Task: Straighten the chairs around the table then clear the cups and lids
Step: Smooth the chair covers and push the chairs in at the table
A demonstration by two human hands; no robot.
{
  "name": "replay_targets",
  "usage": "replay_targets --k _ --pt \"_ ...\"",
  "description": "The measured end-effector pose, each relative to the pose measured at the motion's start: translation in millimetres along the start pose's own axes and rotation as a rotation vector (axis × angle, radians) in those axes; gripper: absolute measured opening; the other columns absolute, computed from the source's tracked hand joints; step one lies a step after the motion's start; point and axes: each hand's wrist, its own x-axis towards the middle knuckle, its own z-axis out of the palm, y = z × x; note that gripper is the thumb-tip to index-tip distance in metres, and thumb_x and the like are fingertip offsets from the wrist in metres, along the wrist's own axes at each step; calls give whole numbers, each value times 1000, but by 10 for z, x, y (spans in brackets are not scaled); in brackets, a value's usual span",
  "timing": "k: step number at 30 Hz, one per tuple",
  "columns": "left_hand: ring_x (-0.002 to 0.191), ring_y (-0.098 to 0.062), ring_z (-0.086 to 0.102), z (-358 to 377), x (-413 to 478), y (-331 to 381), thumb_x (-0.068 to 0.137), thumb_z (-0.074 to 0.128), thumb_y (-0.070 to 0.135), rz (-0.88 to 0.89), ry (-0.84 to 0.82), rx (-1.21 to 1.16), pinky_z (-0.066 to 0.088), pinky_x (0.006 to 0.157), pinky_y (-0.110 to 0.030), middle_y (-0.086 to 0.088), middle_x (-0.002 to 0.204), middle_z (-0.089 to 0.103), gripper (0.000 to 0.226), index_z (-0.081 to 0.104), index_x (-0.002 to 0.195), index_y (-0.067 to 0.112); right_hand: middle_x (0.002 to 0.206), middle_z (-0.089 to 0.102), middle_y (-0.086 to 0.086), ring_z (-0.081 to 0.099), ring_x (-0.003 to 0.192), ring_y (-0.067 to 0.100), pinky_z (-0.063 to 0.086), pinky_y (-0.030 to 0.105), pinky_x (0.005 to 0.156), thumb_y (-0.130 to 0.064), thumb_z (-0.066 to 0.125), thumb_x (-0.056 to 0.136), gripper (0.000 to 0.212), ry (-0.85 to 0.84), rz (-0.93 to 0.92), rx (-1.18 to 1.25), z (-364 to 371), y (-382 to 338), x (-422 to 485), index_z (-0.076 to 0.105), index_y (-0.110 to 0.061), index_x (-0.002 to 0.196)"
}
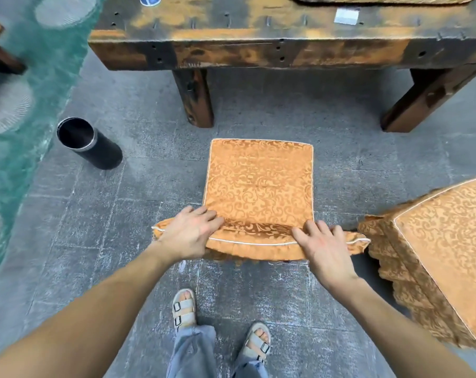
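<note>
Head view: chair point(258, 184) sits dead centre, seat facing the table point(231, 50) at 12 o'clock, front edge short of the table legs, so I'd call it not tucked in yet.

Risks:
- Loose orange cover point(253, 252) could slide on the frame under a push, so the hands travel and the chair doesn't.
- A skewed shove would clip the table leg point(196, 96) at 11 o'clock.
- Second chair point(436, 241) at 3 o'clock stands angled, just beside the right end of the backrest point(256, 230). Likely snag on any swing right.
- Bin point(87, 143) at 9 o'clock is well apart, low risk.

What looks like a cup point(149, 0) sits at far 11 o'clock on the table, not yet cleared.

Left hand point(189, 236) and right hand point(324, 249) both grasp the backrest top, one near each end. Fingers point(207, 214) are bent over the front, palms down, arms stretched forward, wrists roughly level. Thumb hold underneath: can't tell.
</note>
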Motion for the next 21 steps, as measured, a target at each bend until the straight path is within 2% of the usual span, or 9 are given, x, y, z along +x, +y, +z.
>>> replay_targets --k 2,4,8,10,15,21 --pt "101 -24 53 -82 164 -33 67 65 53 -97 -18 7 34 74 -39 3 105 59 51 55 111 30 99 55 5 53 97 32 32 44 75 -6 55 72 44 23 21 3 -29 58 211 52 -27 111" --pt "104 -26 49 -138 304 -38 66 66 34 -230 -26 16 33 76 -41 1 108 58 51 55 116 32 100 54 6 53 98 32 33 45 78 -9 66 71 51 38 34 7 -58 113 413 52 -26 117" --pt "107 -30 44 -248 610 -79 68 66 19 -480 26 -18 36 81 -43 -2 114 52 57 55 123 33 105 53 10 52 104 33 34 50 95 -14 73 72 59 54 62 14 -153 219 818 51 -22 125" --pt "109 -30 42 -275 780 -207 71 65 16 -502 34 -34 35 82 -45 -3 116 50 59 53 125 34 107 53 10 50 106 34 31 50 97 -17 75 73 61 50 67 21 -189 275 1035 49 -23 128" --pt "112 -29 40 -365 1200 -606 74 64 13 -498 59 -59 32 81 -45 -3 118 47 66 48 135 35 101 53 8 51 98 33 35 48 89 -10 73 76 52 117 54 2 -193 461 1610 48 -25 118" --pt "110 -30 40 -525 1774 -1117 76 60 8 -512 99 -59 35 84 -47 -4 116 47 60 49 130 32 98 54 7 52 97 33 36 48 87 -7 65 83 43 193 39 -18 -294 716 2437 48 -26 117"
